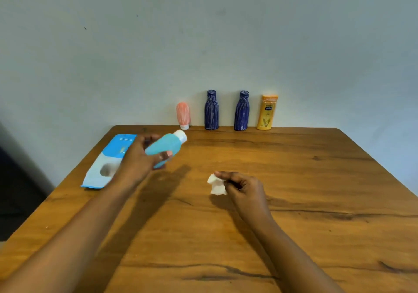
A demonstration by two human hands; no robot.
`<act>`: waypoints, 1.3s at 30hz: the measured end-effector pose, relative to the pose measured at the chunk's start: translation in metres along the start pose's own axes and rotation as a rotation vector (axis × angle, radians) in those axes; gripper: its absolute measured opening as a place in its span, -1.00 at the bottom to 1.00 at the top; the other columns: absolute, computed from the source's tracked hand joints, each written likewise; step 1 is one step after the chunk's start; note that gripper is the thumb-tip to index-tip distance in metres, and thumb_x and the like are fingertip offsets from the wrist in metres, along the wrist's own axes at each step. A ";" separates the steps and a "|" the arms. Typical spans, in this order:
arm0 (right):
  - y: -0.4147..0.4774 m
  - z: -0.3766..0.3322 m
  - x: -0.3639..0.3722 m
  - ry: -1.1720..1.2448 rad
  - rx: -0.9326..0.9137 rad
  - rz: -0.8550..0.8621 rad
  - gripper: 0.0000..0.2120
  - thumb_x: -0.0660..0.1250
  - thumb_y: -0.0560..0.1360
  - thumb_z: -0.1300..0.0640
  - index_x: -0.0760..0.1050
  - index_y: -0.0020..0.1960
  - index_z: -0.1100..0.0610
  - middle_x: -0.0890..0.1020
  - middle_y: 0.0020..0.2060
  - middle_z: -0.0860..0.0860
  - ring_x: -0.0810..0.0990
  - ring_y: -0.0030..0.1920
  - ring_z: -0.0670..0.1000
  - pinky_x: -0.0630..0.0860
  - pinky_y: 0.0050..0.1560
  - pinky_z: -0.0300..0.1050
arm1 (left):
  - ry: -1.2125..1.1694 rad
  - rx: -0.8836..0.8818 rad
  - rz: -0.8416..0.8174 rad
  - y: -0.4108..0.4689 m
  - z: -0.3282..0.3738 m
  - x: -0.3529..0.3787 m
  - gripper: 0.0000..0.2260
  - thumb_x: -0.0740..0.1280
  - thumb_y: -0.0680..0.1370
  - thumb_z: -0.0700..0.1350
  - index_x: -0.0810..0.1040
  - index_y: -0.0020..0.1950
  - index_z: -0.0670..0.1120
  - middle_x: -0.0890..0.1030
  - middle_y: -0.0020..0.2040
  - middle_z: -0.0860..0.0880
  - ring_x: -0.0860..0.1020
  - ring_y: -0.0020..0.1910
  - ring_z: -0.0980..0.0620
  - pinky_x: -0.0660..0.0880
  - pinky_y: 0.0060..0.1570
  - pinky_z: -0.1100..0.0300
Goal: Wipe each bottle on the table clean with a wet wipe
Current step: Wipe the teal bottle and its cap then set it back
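left hand [140, 158] fingers curled round teal bottle [166, 145], right hand [245, 189] fingers pinching wet wipe [216, 186]

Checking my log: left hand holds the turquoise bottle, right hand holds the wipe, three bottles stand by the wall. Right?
No: the head view shows four by the wall: pink bottle, left blue bottle, right blue bottle, yellow bottle. The rest holds.

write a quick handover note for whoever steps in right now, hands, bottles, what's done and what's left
Left hand grips the turquoise bottle above the table, tilted. Right hand pinches the crumpled wet wipe, apart from it.
Pink tube, two dark blue bottles and orange bottle stand at the far edge; wipes pack lies left.
Done: cannot tell which are wiped. Left: wipe the held bottle, then any unwiped.
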State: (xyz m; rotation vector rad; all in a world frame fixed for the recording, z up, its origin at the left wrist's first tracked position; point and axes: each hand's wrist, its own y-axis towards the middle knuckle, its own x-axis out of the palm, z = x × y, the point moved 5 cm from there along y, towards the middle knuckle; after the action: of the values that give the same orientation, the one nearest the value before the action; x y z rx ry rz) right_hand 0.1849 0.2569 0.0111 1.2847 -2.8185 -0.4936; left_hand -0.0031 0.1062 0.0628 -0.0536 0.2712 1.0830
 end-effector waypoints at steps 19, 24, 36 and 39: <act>0.123 0.066 0.064 0.050 0.092 -0.185 -0.63 0.25 0.49 0.42 0.63 -0.01 -0.01 0.65 -0.07 -0.20 0.58 0.02 -0.27 0.46 -0.05 -0.41 | 0.643 -0.258 -0.108 0.259 -0.006 -0.013 -0.69 0.43 0.45 -0.27 0.51 0.16 -0.30 0.59 0.11 -0.26 0.62 -0.03 -0.17 0.54 0.11 0.06; 0.123 0.070 0.063 0.052 0.100 -0.167 -0.61 0.24 0.49 0.43 0.64 -0.04 -0.02 0.66 -0.11 -0.26 0.58 -0.01 -0.28 0.46 -0.09 -0.44 | 0.812 -0.327 -0.225 0.269 -0.008 -0.001 -0.66 0.41 0.46 -0.25 0.49 0.21 -0.31 0.60 0.05 -0.25 0.59 -0.23 -0.04 0.54 -0.19 0.21; 0.124 0.068 0.063 -0.002 0.127 -0.201 -0.60 0.26 0.49 0.41 0.63 -0.05 -0.09 0.65 -0.12 -0.27 0.56 0.00 -0.33 0.46 -0.08 -0.43 | 1.192 -0.004 0.125 0.282 -0.010 -0.008 -0.40 0.39 0.29 0.37 0.47 0.01 -0.12 0.60 -0.14 -0.07 0.61 -0.19 -0.04 0.52 -0.21 0.17; 0.125 0.068 0.064 0.004 0.126 -0.202 -0.61 0.25 0.48 0.42 0.65 -0.04 -0.05 0.66 -0.10 -0.22 0.57 0.01 -0.29 0.47 -0.07 -0.42 | 1.124 0.033 0.248 0.277 -0.019 -0.007 -0.38 0.38 0.33 0.34 0.47 0.09 -0.15 0.52 -0.13 -0.07 0.56 -0.11 -0.05 0.44 -0.20 0.16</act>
State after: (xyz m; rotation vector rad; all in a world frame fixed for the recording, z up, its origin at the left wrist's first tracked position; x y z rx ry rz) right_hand 0.0417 0.3059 -0.0263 1.6019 -2.7708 -0.3188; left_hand -0.2530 0.2268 0.0707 -0.6210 1.3293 1.2016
